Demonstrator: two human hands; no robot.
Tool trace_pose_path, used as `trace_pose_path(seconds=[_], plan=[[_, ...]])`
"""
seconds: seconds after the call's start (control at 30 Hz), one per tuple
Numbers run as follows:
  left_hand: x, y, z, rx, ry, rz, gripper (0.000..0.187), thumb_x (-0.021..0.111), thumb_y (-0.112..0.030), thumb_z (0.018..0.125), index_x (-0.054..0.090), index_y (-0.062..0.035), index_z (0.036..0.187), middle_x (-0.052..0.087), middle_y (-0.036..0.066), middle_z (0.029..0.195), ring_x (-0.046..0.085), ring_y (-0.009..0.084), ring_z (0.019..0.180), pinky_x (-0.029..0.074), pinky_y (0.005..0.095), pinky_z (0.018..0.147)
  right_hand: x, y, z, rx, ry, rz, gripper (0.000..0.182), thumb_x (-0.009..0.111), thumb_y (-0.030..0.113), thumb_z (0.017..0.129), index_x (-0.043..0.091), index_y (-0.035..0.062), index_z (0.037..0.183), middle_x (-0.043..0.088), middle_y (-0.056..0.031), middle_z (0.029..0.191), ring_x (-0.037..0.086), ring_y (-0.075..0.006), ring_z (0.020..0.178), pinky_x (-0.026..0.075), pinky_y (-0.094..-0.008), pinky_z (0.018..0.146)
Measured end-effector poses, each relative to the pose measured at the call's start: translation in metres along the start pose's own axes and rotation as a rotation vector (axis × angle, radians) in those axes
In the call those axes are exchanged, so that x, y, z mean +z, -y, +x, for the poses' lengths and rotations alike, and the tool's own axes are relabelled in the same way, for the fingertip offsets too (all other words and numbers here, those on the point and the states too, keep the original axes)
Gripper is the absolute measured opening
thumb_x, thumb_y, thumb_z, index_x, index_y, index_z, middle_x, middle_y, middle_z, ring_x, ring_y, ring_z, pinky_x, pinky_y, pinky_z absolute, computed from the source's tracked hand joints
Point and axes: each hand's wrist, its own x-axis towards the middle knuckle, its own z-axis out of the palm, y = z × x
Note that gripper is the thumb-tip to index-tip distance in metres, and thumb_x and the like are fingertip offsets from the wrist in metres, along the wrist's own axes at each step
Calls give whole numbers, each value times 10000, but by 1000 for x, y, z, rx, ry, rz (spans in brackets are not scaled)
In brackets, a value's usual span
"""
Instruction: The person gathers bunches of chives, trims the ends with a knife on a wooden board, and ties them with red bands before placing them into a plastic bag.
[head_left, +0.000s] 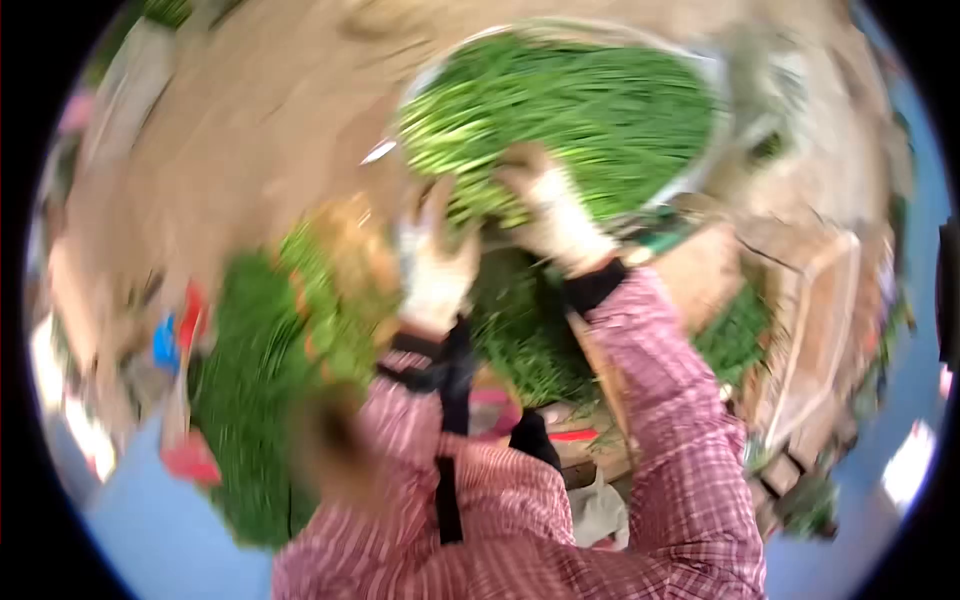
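A large, pale-rimmed round basin [722,105] is heaped with long green stalks [600,110] that look like chives, their paler ends toward the left and near side. My left hand [437,268], in a whitish glove with dirty fingertips, is at the near left edge of the stalks with its fingers apart. On the near side of the heap, my right hand [560,210] touches the stalk ends. It wears the same kind of glove, and its blurred fingers look parted and slightly bent. Nothing visible is held in either hand.
More greens [245,400] lie in a pile at my left, beside yellowish leaves [350,250]. Between my arms sits another leafy bunch [525,340]. A wooden crate [810,320] stands on the right. Red and blue items [165,342] lie far left on the dirt ground [250,130].
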Motion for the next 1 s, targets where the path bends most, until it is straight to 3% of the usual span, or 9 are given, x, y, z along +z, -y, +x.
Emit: trace_pose_path(seconds=[0.33, 0.37, 0.5, 0.67, 0.73, 0.8, 0.83, 0.9, 1.0], plan=[[17, 26, 5, -461, 488, -19, 351, 648, 9, 816, 599, 30, 1163, 656, 154, 1042, 624, 233, 951, 515, 374, 854, -11, 0, -10, -60, 44, -465, 300, 734, 373, 623, 670, 193, 854, 644, -34, 853, 579, -237, 940, 420, -403, 838], [14, 23, 10, 55, 485, 360, 475, 704, -127, 816, 549, 28, 1238, 590, 209, 1200, 589, 307, 1055, 491, 417, 890, -19, 1, -10, -32, 78, -483, 290, 722, 377, 637, 665, 208, 865, 647, -4, 830, 589, -217, 935, 416, -395, 817], [31, 5, 12, 369, 362, 920, 986, 679, -602, 730, 308, -20, 1434, 252, 208, 1508, 246, 389, 1376, 228, 550, 1095, -24, -2, -13, 89, 111, -605, 230, 651, 410, 767, 638, 300, 969, 650, 86, 953, 603, -189, 963, 364, -487, 923], [63, -49, 23, 196, 830, 1490, 926, 518, -680, 792, 266, -91, 1461, 234, 149, 1525, 211, 315, 1399, 172, 554, 1114, -24, 13, -17, 77, 60, -601, 271, 591, 438, 816, 610, 333, 1065, 655, 103, 921, 630, -130, 924, 315, -513, 951], [95, 141, 22, 1052, 138, 2341, 847, 413, -678, 843, 262, -127, 1467, 242, 97, 1528, 222, 271, 1398, 166, 552, 1116, -15, 11, -13, 75, 93, -599, 264, 587, 423, 820, 609, 329, 1066, 657, 103, 921, 636, -135, 917, 316, -510, 955], [110, 232, 25, 1249, -1028, 3017, 740, 257, -645, 914, 234, -166, 1477, 258, 25, 1528, 241, 208, 1392, 150, 544, 1122, -20, 11, -12, 58, 139, -596, 226, 570, 368, 840, 613, 316, 1056, 660, 101, 919, 648, -148, 905, 323, -495, 961], [109, 229, 30, 1253, -1040, 3021, 740, 257, -645, 914, 234, -166, 1477, 258, 25, 1528, 241, 208, 1392, 150, 544, 1122, -21, 9, -11, 57, 129, -592, 226, 570, 368, 840, 613, 316, 1056, 660, 101, 919, 648, -148, 905, 323, -495, 961], [106, 216, 29, 1382, -266, 2281, 767, 316, -682, 868, 295, -202, 1466, 245, 3, 1551, 221, 271, 1408, 52, 626, 1105, -24, 12, -11, 62, 144, -637, 196, 555, 323, 855, 612, 324, 1043, 659, 98, 921, 647, -143, 911, 331, -481, 954], [123, 189, 6, 1427, -50, 2206, 727, 333, -612, 893, 258, -187, 1477, 219, 35, 1555, 196, 294, 1415, 48, 627, 1107, -35, 25, -16, 85, 79, -592, 107, 571, 228, 784, 663, 250, 835, 651, 71, 770, 633, -141, 807, 403, -423, 854]])
